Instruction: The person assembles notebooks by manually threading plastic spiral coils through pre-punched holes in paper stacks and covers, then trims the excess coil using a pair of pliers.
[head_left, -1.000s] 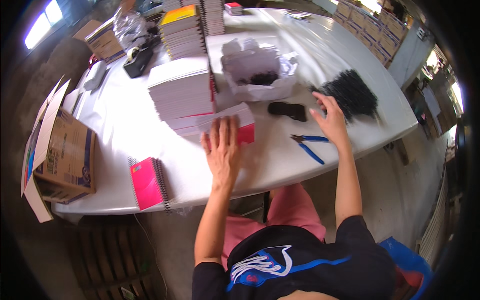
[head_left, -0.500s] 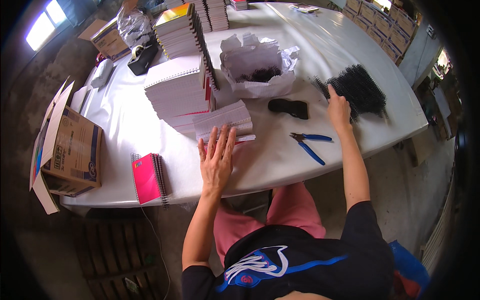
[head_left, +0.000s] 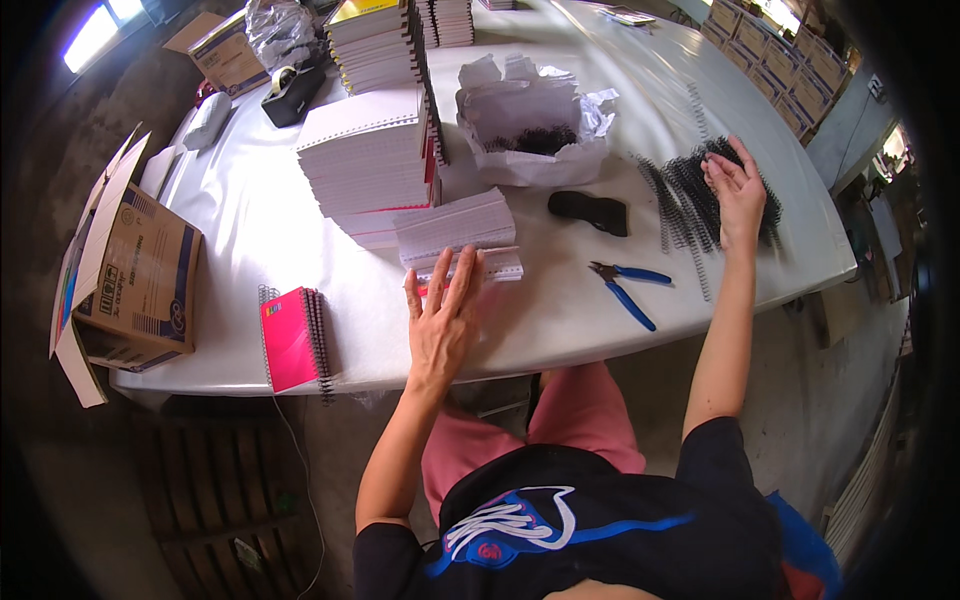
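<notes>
Your left hand [head_left: 440, 325], fingers spread flat, is pressing the punched paper stack [head_left: 462, 262] at frame centre. Your right hand [head_left: 737, 190], fingers loosely together, is resting on the black spiral coils [head_left: 690, 195] at right; pinch only one.

A pink spiral notebook [head_left: 291, 338] lay at the near left edge of the white table [head_left: 250, 230], with an open cardboard box [head_left: 135, 280] just left of it. Blue-handled pliers [head_left: 628, 290] rested near the right, a black pouch [head_left: 589, 211] beyond them. Farther off sat crumpled white paper [head_left: 535, 125], a black tape dispenser [head_left: 291, 95] and stacked notebooks [head_left: 375, 45].
</notes>
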